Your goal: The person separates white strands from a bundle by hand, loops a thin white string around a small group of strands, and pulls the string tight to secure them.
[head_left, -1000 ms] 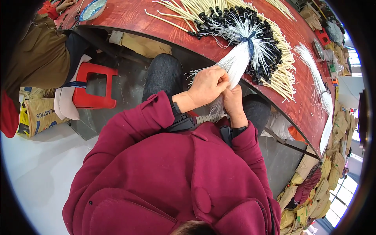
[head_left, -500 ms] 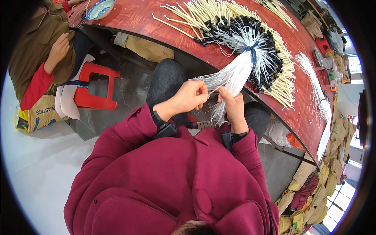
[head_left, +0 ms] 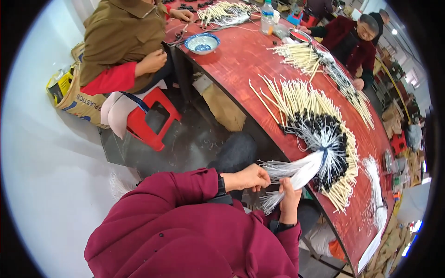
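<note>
A big bundle of thin white cords [head_left: 303, 169] hangs over the table's near edge toward me. A dark blue tie [head_left: 324, 149] cinches it on the table. Beyond the tie the cords fan out to black end pieces [head_left: 338, 178] and cream-coloured sticks [head_left: 320, 99]. My right hand [head_left: 290, 197] is closed round the loose cord ends, thumb up. To its left, my left hand [head_left: 250, 177] has its fingers pinched together beside the cord tips. Any strand between those fingers is too fine to make out.
A second white cord bundle [head_left: 374, 185] lies at the table's right. Across the red table [head_left: 241, 60] are another stick bundle [head_left: 296, 55], a blue-and-white bowl [head_left: 202, 43] and a bottle [head_left: 267, 17]. A co-worker's sleeve [head_left: 109, 79] and a red stool [head_left: 155, 118] are at left.
The view has swung left and up, bringing the co-workers and the table's far side into sight. My left hand has drawn slightly away from my right, which still grips the cords.
</note>
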